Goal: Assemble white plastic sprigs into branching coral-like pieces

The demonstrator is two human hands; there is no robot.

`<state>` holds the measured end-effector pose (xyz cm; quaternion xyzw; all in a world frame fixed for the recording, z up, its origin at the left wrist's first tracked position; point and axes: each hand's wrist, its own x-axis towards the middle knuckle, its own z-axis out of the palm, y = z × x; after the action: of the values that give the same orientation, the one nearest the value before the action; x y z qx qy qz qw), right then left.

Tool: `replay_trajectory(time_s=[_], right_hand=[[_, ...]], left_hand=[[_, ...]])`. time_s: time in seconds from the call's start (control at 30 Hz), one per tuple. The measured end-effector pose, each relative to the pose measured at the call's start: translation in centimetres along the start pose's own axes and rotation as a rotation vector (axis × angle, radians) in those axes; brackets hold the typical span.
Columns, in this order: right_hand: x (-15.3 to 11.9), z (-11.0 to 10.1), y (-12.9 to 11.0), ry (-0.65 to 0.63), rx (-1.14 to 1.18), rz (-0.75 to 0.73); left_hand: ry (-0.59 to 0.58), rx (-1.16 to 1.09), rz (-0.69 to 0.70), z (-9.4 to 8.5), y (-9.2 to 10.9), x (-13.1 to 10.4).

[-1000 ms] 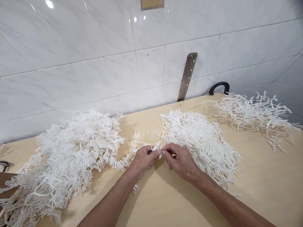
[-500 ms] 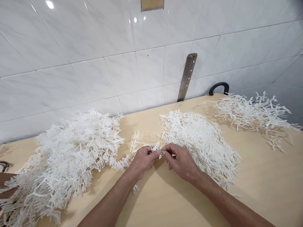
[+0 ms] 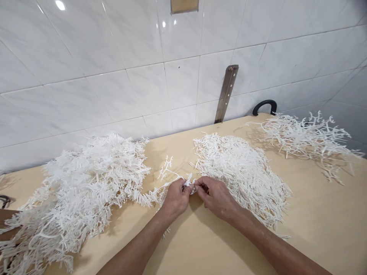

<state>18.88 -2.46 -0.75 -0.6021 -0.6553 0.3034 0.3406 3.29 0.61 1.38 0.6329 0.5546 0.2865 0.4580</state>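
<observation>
My left hand point(image 3: 177, 195) is closed, thumb against fingers, on a thin white plastic branch point(image 3: 169, 173) whose forked tips stick up behind the knuckles. A frayed white strand trails from there toward the large pile on the left. Close by, my right hand point(image 3: 213, 194) pinches at small white sprigs between thumb and forefinger; the fingers hide most of the piece. Both sets of fingertips nearly meet just above the table. Beside my right hand lies a heap of short white plastic sprigs point(image 3: 241, 172).
A large pile of white fringed strands point(image 3: 94, 183) spreads over the left of the table point(image 3: 321, 221). Bare white branched stems point(image 3: 309, 133) lie at the far right, near a black handle point(image 3: 265, 105). A metal bracket point(image 3: 227, 93) stands against the tiled wall.
The branch in my left hand has turned a little, its forked tips now higher and further right. My left hand has rotated slightly; my right hand has hardly moved.
</observation>
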Motion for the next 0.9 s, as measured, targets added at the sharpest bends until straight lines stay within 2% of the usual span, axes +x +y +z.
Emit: replay_trajectory(time_s=[0.27,0.43,0.5,0.57,0.63,0.67,0.77,0.9], right_hand=[[0.2,0.8,-0.2,-0.053,0.187,0.222],[0.4,1.1,-0.7,-0.023,0.169,0.24],[0.5,0.8,-0.9,0.032,0.077,0.176],[0.7,0.1,-0.8,0.148,-0.055,0.097],[0.9,-0.8,-0.4,0.249,-0.117,0.097],[0.9,-1.3,-0.2,0.258,-0.083,0.143],[0.9,-2.2,0.4,0.149,0.164,0.241],[0.7,-1.7,0.8,0.01,0.461,0.226]], left_hand=[[-0.059,-0.079,-0.055,-0.5,0.2,-0.1],[-0.123,-0.192,-0.067,-0.7,0.1,-0.1],[-0.141,-0.26,-0.073,-0.8,0.2,-0.3],[-0.177,-0.33,-0.091,-0.8,0.3,-0.5],[-0.224,-0.402,-0.1,-0.8,0.5,-0.7],[-0.245,-0.441,-0.105,-0.8,0.6,-0.7],[-0.263,-0.565,-0.141,-0.8,0.7,-0.6],[-0.262,-0.643,-0.179,-1.0,0.4,0.0]])
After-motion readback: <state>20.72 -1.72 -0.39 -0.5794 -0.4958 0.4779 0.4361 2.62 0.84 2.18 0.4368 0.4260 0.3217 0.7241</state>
